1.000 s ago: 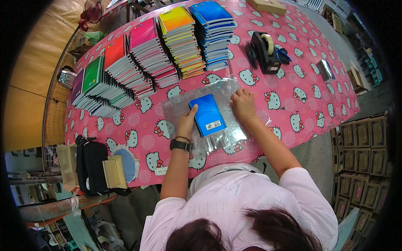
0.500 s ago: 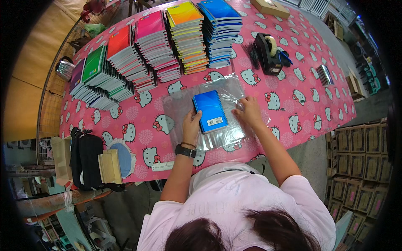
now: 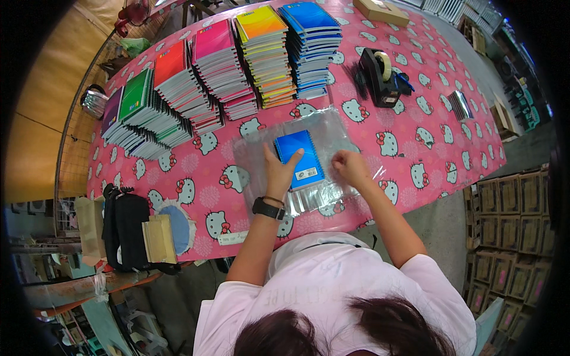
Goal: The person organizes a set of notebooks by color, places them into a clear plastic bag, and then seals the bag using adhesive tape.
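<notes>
A blue spiral notebook (image 3: 306, 161) with a white label near its lower edge lies on a clear plastic sheet or bag (image 3: 252, 155). My left hand (image 3: 281, 172) rests over its lower left side. The thumb stretches across the cover and the index finger points away along the left edge, so the fingers are spread. To the right of the notebook, my right hand (image 3: 351, 168) is closed with curled fingers above the right part of the plastic. Whether a fold of plastic is pinched in them is hidden.
Tall stacks of spiral notebooks stand at the back, among them a yellow stack (image 3: 261, 24) and a blue stack (image 3: 310, 21). A black tape dispenser (image 3: 380, 80) sits at the back right. A black bag (image 3: 124, 228) lies at the table's left front edge, beside cardboard pieces (image 3: 159, 237).
My left thumb has moved from the notebook's left edge onto the cover, and the fingers have spread. My right hand has curled its fingers closed. The notebook has hardly shifted.
</notes>
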Motion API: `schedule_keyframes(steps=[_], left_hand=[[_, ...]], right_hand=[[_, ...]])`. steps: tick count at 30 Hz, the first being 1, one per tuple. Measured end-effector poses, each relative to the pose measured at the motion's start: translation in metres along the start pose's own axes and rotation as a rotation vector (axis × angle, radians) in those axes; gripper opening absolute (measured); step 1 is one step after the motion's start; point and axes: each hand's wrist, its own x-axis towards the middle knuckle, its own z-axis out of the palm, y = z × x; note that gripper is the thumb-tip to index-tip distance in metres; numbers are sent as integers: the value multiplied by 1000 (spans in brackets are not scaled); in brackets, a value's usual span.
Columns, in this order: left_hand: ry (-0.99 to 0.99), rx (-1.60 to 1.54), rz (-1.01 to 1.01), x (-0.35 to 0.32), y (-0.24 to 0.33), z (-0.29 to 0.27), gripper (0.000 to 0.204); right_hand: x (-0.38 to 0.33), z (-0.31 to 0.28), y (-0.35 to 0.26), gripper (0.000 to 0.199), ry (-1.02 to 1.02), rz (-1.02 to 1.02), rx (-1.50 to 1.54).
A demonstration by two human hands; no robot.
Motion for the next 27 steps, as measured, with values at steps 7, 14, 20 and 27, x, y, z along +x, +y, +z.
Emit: schedule_keyframes(steps=[7,14,20,27], left_hand=[[-73,-192,-94,-9,13,15,101],[-16,222,173,-6,-27,4,96],[-34,230,220,-10,-28,14,90],[-109,-84,107,-7,-45,9,96]], right_hand=[[-29,36,-72,30,-100,-339,-310],[-21,5,-58,47,-388,-257,157],[128,11,-3,60,42,74,345],[164,22,-89,41,-233,-145,858]])
